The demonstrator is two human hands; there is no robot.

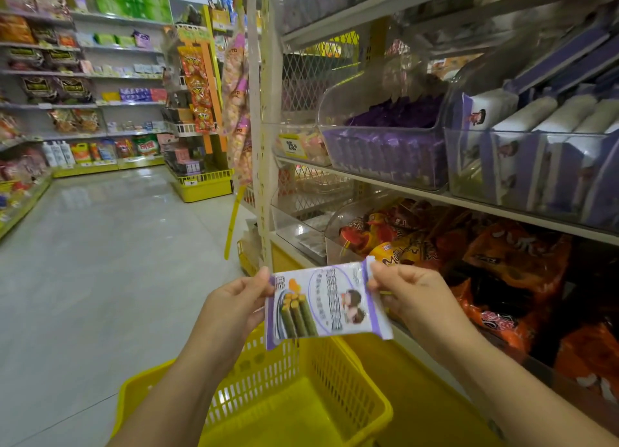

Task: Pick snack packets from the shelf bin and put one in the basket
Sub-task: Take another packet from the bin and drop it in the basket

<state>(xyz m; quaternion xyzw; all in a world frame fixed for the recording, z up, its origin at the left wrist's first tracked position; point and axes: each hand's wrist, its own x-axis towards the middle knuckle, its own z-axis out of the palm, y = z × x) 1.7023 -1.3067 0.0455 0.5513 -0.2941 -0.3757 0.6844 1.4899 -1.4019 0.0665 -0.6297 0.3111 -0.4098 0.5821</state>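
Two hands hold one snack packet [325, 302] stretched flat between them, directly above the yellow basket [355, 386] at six o'clock. The left hand [234, 299] pinches the packet's left edge between thumb and curled fingers. The right hand [408, 296] pinches the upper right corner in the same way. The printed face is turned up toward the wearer, so the packet is probably being checked before release. The drop is judged not yet made; letting go from here should land it in the basket.

At three o'clock, orange bags [509, 255] crowd the lower shelf. At two o'clock, a clear shelf bin [522, 172] holds white-and-purple packets standing on edge, which match the one in hand and are its likely source. Just beside it, toward one o'clock, a second bin [385, 155] holds purple packets.

The floor [100, 245] at nine o'clock is pale, glossy tile that reflects light. Stocked wall shelves [83, 78] run across ten o'clock, with a yellow display stand [201, 185] near eleven.
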